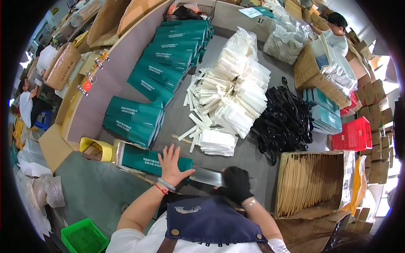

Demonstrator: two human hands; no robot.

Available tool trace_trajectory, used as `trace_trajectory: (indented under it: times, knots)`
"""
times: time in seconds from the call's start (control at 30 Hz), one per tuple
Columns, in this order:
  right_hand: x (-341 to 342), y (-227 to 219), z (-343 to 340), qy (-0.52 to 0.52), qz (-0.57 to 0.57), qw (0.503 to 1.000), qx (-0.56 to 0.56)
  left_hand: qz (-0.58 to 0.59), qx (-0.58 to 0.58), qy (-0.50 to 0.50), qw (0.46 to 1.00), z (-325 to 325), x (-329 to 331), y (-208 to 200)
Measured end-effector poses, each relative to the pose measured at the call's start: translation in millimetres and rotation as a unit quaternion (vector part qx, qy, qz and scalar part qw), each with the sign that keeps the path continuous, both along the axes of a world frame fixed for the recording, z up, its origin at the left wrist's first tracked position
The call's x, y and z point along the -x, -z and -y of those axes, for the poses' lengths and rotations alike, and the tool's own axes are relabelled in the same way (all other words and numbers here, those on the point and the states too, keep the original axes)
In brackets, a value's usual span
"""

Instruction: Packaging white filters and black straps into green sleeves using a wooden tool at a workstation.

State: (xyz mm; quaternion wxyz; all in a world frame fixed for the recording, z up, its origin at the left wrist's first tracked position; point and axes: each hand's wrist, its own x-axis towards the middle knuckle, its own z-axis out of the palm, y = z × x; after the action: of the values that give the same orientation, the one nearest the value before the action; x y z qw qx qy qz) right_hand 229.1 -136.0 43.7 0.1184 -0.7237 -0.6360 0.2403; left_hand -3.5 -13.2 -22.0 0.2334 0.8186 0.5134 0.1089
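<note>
My left hand [170, 165] is bare, with a bracelet and red cord at the wrist. Its fingers are spread flat on a dark green printed packet [141, 160] at the near table edge. Beyond that packet's right end lies a flat, shiny silvery strip [205, 175]. My right hand [237, 184], in a black glove with a bare fingertip showing, is closed at the strip's right part; the glove hides most of the grip. Straight ahead are heaped white paper-wrapped slips [230, 90], with a pile of black plastic spoons [284, 120] to their right.
Overlapping green packets [168, 55] line the left side by a low partition [90, 114]. At right stand a box of thin wooden sticks [310, 181], stacked green packets [325, 111] and a red crate [352, 134]. A yellow container [97, 148] sits left; a green basket [84, 237] is lower left. People work farther off.
</note>
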Motion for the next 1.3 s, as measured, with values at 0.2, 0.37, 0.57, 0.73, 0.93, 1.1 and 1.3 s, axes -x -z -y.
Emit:
trace_trajectory:
  times: [0.2,0.37,0.57,0.73,0.93,1.1,1.3]
  knots:
    - [37,38,-27,-0.031,-0.066,0.982,-0.176,-0.01,-0.027,0.049,0.998,-7,-13,-10]
    - [-33,26,5,0.147,0.019,0.96,-0.236,0.076,-0.102,0.015,0.992,-43,-48,-7]
    - [-183,41,167,0.552,0.071,0.795,-0.24,0.059,-0.061,0.011,0.996,-76,-33,16]
    - [-213,36,240,0.633,0.216,0.743,-0.026,0.098,-0.133,0.042,0.985,-76,-53,-11]
    - [-205,4,208,0.598,0.173,0.782,0.041,0.097,-0.131,0.154,0.975,-64,-105,-21]
    - [-224,36,239,0.592,0.163,0.789,-0.018,0.078,-0.09,0.156,0.98,-68,-116,-23]
    - [-229,51,250,0.572,0.2,0.794,-0.053,0.07,-0.052,0.169,0.982,-79,-116,-27]
